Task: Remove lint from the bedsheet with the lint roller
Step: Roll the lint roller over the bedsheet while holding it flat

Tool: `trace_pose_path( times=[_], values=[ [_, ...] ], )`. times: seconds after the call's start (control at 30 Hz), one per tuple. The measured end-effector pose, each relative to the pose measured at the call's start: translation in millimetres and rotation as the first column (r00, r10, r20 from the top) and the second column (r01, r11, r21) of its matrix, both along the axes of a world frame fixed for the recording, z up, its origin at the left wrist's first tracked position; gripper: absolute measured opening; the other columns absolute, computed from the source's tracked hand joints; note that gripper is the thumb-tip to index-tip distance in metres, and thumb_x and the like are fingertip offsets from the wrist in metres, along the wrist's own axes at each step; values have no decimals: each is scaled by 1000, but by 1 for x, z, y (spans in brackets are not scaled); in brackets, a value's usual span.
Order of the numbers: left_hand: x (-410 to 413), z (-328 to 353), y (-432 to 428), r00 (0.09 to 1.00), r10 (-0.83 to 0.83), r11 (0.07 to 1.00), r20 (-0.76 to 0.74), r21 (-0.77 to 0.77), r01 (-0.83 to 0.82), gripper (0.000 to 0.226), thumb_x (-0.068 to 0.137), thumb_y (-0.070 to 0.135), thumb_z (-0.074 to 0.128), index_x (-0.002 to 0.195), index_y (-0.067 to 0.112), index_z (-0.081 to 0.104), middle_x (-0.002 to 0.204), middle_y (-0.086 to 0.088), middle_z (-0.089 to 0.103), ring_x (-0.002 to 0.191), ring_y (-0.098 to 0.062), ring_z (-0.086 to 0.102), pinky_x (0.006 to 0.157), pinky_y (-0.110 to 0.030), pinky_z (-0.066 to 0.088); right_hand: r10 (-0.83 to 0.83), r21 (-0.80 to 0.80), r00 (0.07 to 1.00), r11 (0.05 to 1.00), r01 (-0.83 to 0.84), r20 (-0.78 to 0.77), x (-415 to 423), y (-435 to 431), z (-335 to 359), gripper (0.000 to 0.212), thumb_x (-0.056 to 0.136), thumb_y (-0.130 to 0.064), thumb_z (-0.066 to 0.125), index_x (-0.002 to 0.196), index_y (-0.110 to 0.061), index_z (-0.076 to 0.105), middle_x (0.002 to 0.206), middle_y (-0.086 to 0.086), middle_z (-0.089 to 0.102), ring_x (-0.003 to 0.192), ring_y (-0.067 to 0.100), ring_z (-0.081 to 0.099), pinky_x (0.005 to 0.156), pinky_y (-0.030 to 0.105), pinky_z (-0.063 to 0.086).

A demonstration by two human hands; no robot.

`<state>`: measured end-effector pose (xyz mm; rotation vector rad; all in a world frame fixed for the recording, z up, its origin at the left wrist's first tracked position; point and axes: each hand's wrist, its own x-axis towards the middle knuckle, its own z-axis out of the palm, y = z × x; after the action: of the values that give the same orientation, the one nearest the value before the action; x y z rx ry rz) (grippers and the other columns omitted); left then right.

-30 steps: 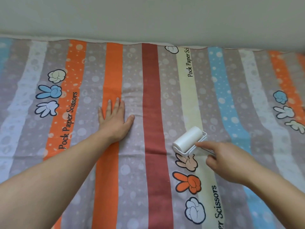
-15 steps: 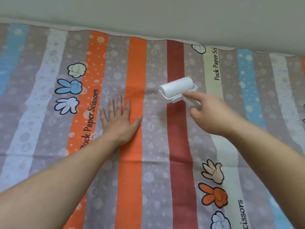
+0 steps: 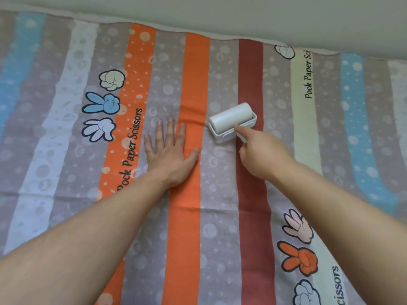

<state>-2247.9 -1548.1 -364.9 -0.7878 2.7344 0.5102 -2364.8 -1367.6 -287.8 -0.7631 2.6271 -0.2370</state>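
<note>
White cylindrical lint roller (image 3: 231, 116) lay ahead of your right hand (image 3: 262, 155), touching extended forefinger (image 3: 242, 130), axis crosswise; other fingers gripped handle (image 3: 242, 139). Left hand (image 3: 169, 155) flat, fingers spread, on striped fabric bedsheet (image 3: 66, 150).

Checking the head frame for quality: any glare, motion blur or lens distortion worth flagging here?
Head view: soft, even light, no glare, only faint shadows beside the left hand and right hand. Head view: the lint roller reads fairly sharp, with little motion blur. Head view: wide-angle distortion bows the bedsheet stripes outward toward the frame edges.
</note>
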Motion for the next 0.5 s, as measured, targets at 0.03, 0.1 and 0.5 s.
trace_pose_path(
  times=[0.03, 0.1, 0.5],
  values=[
    [0, 0, 0, 1000, -1, 1000, 2, 1, 1, 80, 99, 63, 28, 160, 30, -11, 165, 3, -29, 149, -22, -34, 118, -56, -22, 5, 11, 1000, 1000, -5, 4, 6, 8, 3, 61, 90, -19, 42, 148, -35, 33, 133, 11, 57, 115, 36, 54, 90, 41, 48],
    [0, 0, 0, 1000, 0, 1000, 0, -1, 0, 79, 99, 62, 29, 161, 31, -11, 166, 3, -28, 150, -22, -33, 118, -56, -21, 19, 36, 1000, 999, -20, 9, 17, 26, 10, 60, 90, -20, 42, 147, -37, 33, 133, 9, 57, 115, 34, 53, 88, 40, 47],
    [3, 16, 14, 996, 46, 997, 73, -66, -41, 83, 99, 67, 24, 162, 23, -7, 168, 1, -19, 152, -22, -26, 118, -60, -18, 16, 196, 989, 980, -45, 149, 54, 127, 51, 56, 90, -23, 41, 140, -48, 38, 113, -2, 64, 90, 21, 58, 72, 35, 53]
  ],
)
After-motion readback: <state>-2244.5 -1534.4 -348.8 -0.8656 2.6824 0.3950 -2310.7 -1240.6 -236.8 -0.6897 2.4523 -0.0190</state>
